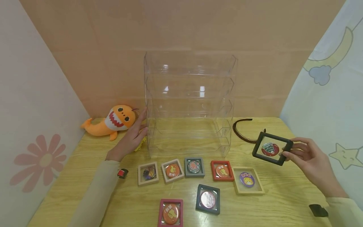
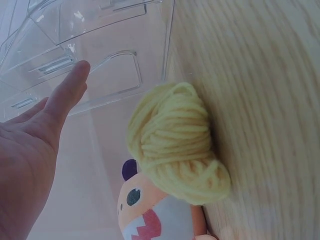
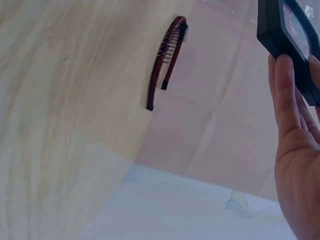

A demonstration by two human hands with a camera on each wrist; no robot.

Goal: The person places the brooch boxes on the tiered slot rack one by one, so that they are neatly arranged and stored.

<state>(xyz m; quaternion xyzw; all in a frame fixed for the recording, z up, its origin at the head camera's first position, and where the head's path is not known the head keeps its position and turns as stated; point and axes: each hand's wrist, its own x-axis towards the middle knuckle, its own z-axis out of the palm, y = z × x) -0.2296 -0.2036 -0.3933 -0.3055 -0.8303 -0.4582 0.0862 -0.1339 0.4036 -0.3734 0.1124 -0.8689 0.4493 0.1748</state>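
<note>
Steadying clear rack: your left hand, fingers extended, light pressure best. Pinching black frame: your right hand, keep level.

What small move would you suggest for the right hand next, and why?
I would probably bring the black frame toward the clear rack: the right hand holds it raised, off to the right, and the left hand is at the rack's left side, perhaps steadying it.
</note>
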